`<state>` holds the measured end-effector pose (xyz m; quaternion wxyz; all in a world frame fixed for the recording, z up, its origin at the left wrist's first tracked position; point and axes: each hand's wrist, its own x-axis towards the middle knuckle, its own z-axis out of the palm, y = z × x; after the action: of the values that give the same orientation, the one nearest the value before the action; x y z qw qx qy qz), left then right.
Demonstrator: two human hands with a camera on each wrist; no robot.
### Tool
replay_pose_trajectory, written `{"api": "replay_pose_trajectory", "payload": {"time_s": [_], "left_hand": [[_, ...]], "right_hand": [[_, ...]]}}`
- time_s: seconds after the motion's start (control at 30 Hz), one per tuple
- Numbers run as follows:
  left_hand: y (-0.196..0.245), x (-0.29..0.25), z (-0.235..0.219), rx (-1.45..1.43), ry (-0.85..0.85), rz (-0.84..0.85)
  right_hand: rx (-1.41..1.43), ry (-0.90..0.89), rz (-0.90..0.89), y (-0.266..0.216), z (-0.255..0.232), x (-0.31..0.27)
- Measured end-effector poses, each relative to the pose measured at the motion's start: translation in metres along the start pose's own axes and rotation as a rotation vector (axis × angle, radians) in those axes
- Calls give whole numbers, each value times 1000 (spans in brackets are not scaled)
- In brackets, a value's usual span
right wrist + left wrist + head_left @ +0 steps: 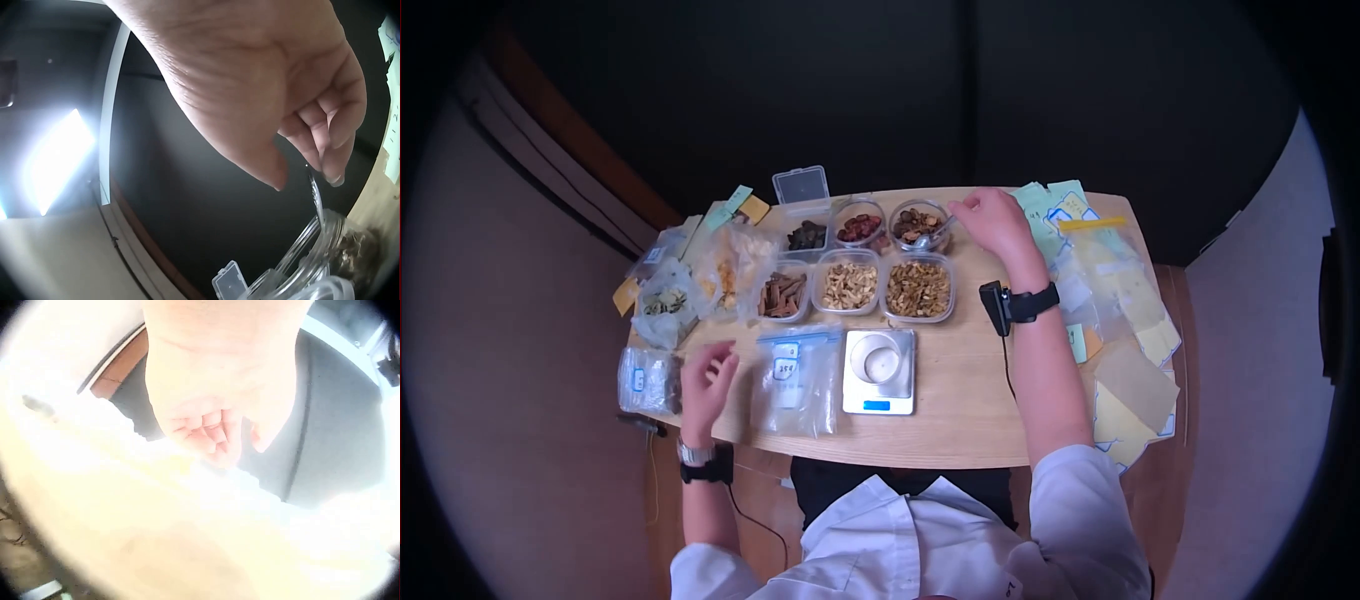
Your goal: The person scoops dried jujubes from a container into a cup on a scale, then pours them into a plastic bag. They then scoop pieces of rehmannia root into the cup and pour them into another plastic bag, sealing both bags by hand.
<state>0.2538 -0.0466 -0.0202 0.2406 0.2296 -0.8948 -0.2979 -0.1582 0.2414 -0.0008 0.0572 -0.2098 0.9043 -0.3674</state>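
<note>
My right hand [997,228] is beside the back right tub of dried brown pieces [917,224]. In the right wrist view, a metal spoon handle [316,199] rises from that tub, between the thumb and bent fingers of the hand [269,106], with a gap visible at the thumb. The left hand [706,385] hangs loosely curled over the front left of the table, holding nothing, between a wrapped clear packet [648,380] and a flat zip bag [798,385]. The left wrist view is overexposed around the hand [219,381]. A small dish [880,360] sits on a digital scale [904,395].
Tubs of red pieces [859,226], dark pieces [807,236], bark-like strips [782,296], pale slices [849,286] and brown slices [918,290] stand together. Filled plastic bags [725,265] lie at the left; paper slips [1135,400] and a yellow-topped zip bag [1105,275] at the right.
</note>
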Motion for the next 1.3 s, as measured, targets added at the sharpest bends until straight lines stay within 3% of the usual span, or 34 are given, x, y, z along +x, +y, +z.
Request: {"api": "replay_pose_trajectory", "payload": {"time_s": [0.13,0.23,0.47,0.73,0.93,1.03,1.07,1.17,1.3], "left_hand": [[72,77,15,8,-118,251],[103,130,41,93,-255,287],[79,207,115,235,-388,340],[71,222,115,221,-442,360],[95,189,96,287,-425,368],[96,167,84,285,-577,340],[84,163,88,239,-464,420],[74,161,78,235,-331,388],[81,168,65,201,-337,316]], "right_hand": [[3,-9,-33,5,3,3],[29,-20,-71,6,13,5],[86,-20,-207,-8,13,-5],[58,32,-174,-4,10,-3],[130,40,-165,-1,10,0],[178,61,-160,0,9,1],[196,79,-160,2,10,2],[265,128,-149,0,12,1],[293,143,-188,6,17,4]]}}
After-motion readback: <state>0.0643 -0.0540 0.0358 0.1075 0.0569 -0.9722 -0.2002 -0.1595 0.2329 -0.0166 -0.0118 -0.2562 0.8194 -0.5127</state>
